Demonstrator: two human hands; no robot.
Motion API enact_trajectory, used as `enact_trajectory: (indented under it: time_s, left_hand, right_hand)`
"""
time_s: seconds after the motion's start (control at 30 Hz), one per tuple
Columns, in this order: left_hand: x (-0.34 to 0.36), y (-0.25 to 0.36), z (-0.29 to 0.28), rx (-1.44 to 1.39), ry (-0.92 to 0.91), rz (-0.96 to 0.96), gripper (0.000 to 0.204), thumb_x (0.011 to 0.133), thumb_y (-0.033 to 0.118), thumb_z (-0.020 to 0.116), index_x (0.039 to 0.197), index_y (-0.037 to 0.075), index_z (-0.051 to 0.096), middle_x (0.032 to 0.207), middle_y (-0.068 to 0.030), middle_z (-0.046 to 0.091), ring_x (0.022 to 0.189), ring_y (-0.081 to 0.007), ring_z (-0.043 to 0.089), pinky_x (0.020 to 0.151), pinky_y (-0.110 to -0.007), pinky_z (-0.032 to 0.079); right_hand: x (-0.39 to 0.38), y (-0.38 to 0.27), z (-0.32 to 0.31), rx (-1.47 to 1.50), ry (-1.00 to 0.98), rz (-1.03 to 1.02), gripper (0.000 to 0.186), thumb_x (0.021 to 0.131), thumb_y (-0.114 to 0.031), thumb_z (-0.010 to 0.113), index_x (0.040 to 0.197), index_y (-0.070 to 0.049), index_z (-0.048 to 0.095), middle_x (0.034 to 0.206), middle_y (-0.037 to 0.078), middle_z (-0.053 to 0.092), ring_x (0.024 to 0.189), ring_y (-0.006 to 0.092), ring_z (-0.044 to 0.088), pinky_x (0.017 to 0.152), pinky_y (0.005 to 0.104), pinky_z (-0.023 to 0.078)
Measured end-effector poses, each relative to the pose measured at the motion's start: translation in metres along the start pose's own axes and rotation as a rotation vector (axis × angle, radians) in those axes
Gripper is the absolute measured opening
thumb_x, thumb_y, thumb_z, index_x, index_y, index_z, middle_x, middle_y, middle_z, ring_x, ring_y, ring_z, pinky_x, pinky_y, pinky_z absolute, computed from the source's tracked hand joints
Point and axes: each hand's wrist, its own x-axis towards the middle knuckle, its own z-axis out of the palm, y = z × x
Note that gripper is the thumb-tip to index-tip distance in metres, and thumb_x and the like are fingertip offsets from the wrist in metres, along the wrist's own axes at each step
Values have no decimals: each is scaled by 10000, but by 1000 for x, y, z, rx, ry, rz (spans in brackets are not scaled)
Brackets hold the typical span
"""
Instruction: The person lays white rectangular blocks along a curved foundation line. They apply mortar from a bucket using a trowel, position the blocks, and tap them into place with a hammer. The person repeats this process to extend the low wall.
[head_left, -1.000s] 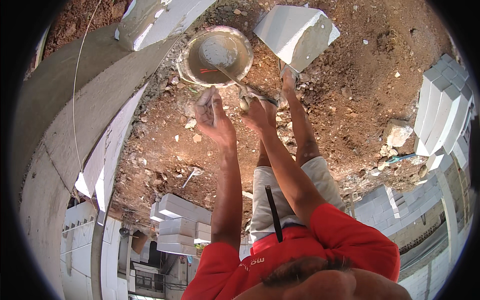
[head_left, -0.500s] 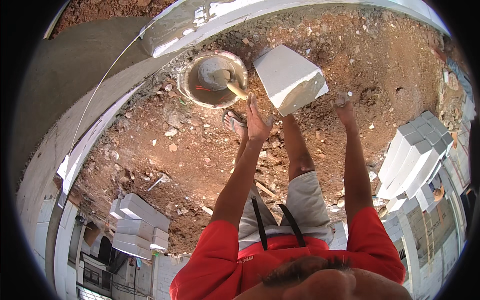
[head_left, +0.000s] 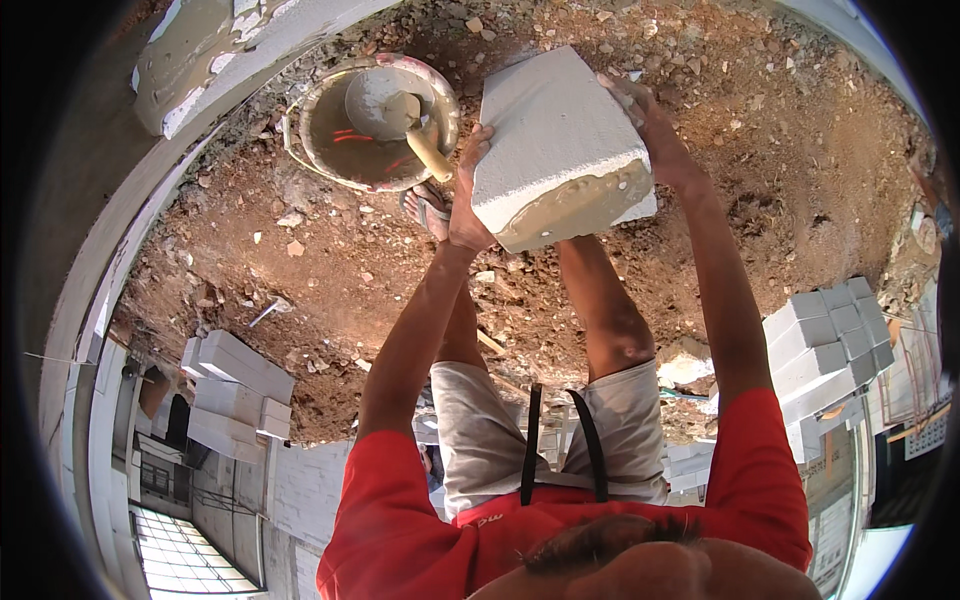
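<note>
Between my hands is a light grey concrete block (head_left: 555, 125), with a patch of wet mortar (head_left: 575, 208) smeared over its near end. My left hand (head_left: 470, 190) presses against its left side, fingers along the edge. On the opposite side my right hand (head_left: 648, 130) clasps the far right edge. Just left of the block stands a round bucket (head_left: 308, 135) holding grey mortar. Inside it rests a pale bowl-shaped scoop (head_left: 368, 100), and a tool with a wooden handle (head_left: 430, 155) leans out toward my left hand. Whether the block's underside touches the ground is hidden.
Reddish soil with stone chips (head_left: 330, 270) surrounds my feet. Stacks of grey blocks stand at the left (head_left: 235, 390) and the right (head_left: 825, 345). A low mortar-smeared wall (head_left: 200, 80) curves past the bucket. My sandalled foot (head_left: 428, 212) is beside the bucket.
Both hands have come in from either side and taken hold of the block, which appears larger and nearer. The whole view has shifted, with the bucket now farther up and left.
</note>
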Motion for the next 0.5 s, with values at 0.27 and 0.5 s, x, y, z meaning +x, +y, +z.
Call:
enact_trajectory:
  time_s: [0.27, 0.5]
  left_hand:
    - [60, 154, -7, 570, -132, -11, 1114, 685, 402, 883, 1544, -1, 300, 1484, -293, 457, 1383, -479, 476, 1160, -542, 448]
    - [21, 316, 22, 550, -108, -61, 1103, 632, 288, 952, 1524, 50, 350, 1500, -228, 478, 1436, -439, 467, 1183, -515, 439]
  right_hand:
    - [-47, -29, -46, 765, 128, 366, 1030, 767, -167, 922, 1616, -166, 339, 1612, 130, 392, 1473, 330, 428, 1218, 486, 405]
    - [-182, -74, -81, 891, 234, 525, 1046, 739, -205, 942, 1596, -127, 347, 1572, 137, 420, 1439, 322, 454, 1189, 476, 420]
